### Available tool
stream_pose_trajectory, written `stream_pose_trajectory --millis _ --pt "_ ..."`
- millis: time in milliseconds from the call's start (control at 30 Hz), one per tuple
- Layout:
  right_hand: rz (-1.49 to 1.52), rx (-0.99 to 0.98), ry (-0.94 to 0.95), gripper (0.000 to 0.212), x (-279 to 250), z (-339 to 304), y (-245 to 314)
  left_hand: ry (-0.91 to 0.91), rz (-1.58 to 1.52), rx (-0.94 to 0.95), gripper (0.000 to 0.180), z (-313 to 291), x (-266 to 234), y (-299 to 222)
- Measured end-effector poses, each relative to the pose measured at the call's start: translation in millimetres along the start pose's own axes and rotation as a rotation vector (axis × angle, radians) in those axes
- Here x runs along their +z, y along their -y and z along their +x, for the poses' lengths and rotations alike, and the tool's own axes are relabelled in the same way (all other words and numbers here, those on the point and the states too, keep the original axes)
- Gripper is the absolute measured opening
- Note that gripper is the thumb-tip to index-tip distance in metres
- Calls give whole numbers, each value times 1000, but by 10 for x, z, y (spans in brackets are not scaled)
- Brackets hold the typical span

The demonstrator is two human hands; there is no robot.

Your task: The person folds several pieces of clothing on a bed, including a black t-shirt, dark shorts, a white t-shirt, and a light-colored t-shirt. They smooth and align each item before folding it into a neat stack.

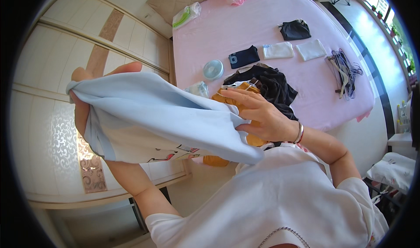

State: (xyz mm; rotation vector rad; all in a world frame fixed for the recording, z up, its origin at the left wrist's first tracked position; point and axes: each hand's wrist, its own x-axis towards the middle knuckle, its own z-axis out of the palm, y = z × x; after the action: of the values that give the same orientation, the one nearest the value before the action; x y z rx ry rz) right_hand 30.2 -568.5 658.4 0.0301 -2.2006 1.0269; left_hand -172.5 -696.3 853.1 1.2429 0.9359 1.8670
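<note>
A light blue garment (153, 99) with a white printed panel stretches in front of my chest, folded along its length; its exact kind is hard to make out. My left hand (83, 97) grips its far left end, thumb and finger showing above the cloth. At the other end my right hand (262, 117), with a bracelet on the wrist, has thumb and fingers at the cloth's edge, while its upper fingers stretch out over the pile. Beneath and beyond that hand lie mustard-yellow clothing (240, 92) and black clothing (275, 84) in a loose heap.
On the pink bed (319, 108) lie a folded navy garment (244, 57), two folded white garments (278, 50) (311, 50), a black drawstring bag (294, 29), several hangers (345, 75) and a small round fan (213, 69). A cream wardrobe (43, 68) stands at the left.
</note>
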Motion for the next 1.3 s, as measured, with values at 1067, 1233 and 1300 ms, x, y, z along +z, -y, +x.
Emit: stream_pose_trajectory --millis 1067,1233,1300 --pt "-113 48 -812 20 -1390 683 216 -563 -18 199 40 -871 -956 231" --pt "-7 203 -722 28 -1733 657 -2 -671 232 -279 41 -1514 -927 1614" --pt "-4 194 -606 25 -1718 594 -177 -525 173 -357 41 -1533 -685 1841"
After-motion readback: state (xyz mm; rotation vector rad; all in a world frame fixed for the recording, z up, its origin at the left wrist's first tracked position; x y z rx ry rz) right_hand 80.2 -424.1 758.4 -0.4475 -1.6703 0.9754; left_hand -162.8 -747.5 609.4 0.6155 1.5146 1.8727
